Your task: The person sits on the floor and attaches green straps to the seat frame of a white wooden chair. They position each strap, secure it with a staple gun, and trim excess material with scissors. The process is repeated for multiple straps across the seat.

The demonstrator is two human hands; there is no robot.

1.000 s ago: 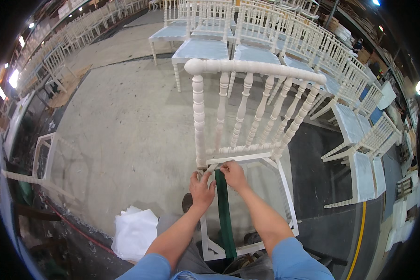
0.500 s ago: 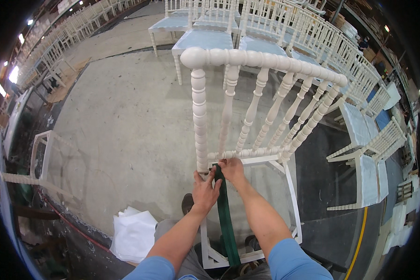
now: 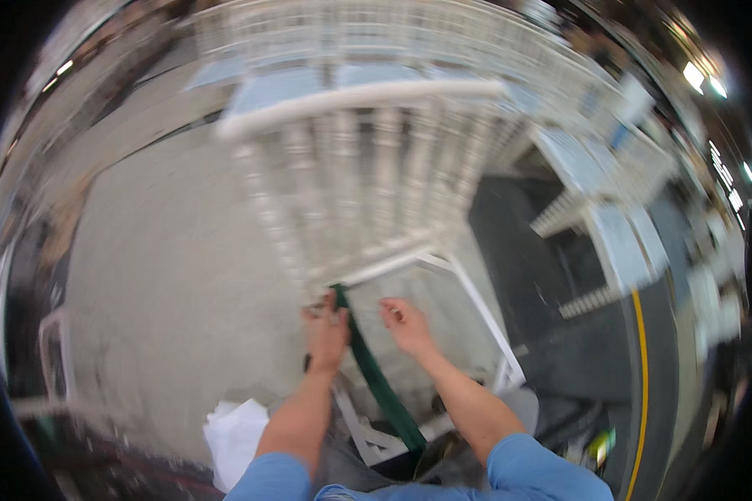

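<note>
A white chair frame with a turned-spindle back [image 3: 363, 159] stands before me, blurred by motion, and its seat is an open frame [image 3: 486, 313]. A long dark green strap [image 3: 372, 367] runs from the seat frame's far left corner toward my lap. At the strap's far end my left hand [image 3: 327, 334] is closed on it, fingers close to the left back post. My right hand [image 3: 407, 326] is over the seat opening, apart from the strap, its fingers curled together. Whether something small is in them I cannot make out.
Rows of white chairs with pale blue seats [image 3: 276, 88] stand beyond. More lie at the right, beside a yellow floor line [image 3: 641, 376]. White sheets [image 3: 236, 438] rest at my lower left. Another white frame [image 3: 54, 355] stands at far left.
My right hand has come away from the strap's far end and now hovers to its right. My left hand stays at the strap. The view has swung, shifting the chair leftward.
</note>
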